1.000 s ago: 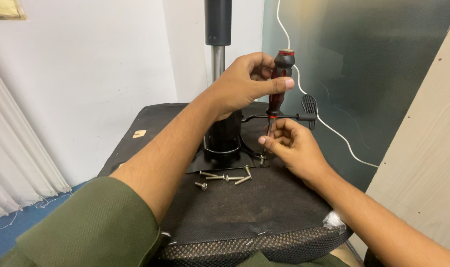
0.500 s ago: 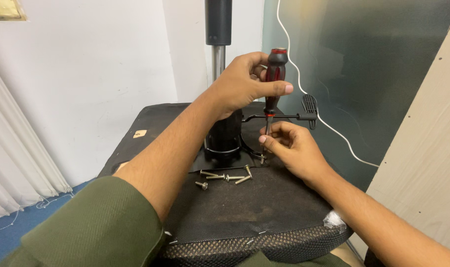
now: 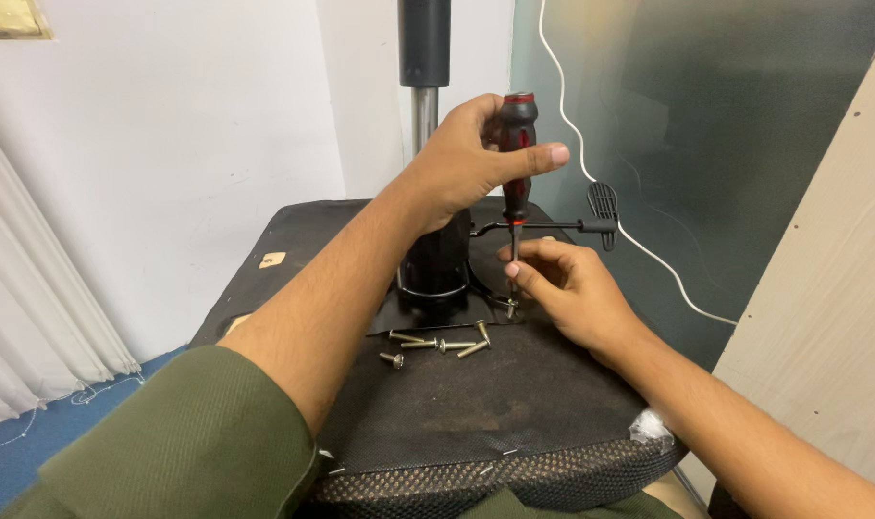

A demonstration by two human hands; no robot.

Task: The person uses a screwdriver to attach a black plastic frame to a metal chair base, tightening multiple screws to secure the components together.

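Observation:
My left hand point(image 3: 471, 154) grips the black and red handle of a screwdriver point(image 3: 516, 163) that stands nearly upright. Its shaft points down at a screw on the black metal plate point(image 3: 456, 312) under an upturned chair seat point(image 3: 456, 384). My right hand point(image 3: 562, 288) pinches the lower shaft and steadies the tip at the screw. Several loose silver bolts point(image 3: 437, 343) lie on the black seat fabric just in front of the plate.
A black cylinder and chrome post point(image 3: 425, 106) rise from the plate. A black lever point(image 3: 591, 216) sticks out to the right. A white cable point(image 3: 591, 163) hangs on the dark wall. A pale board point(image 3: 831, 288) leans at right.
The screwdriver has gone from tilted to nearly upright, and my left hand has shifted its grip on the handle, thumb now stretched out. My right hand stays at the tip.

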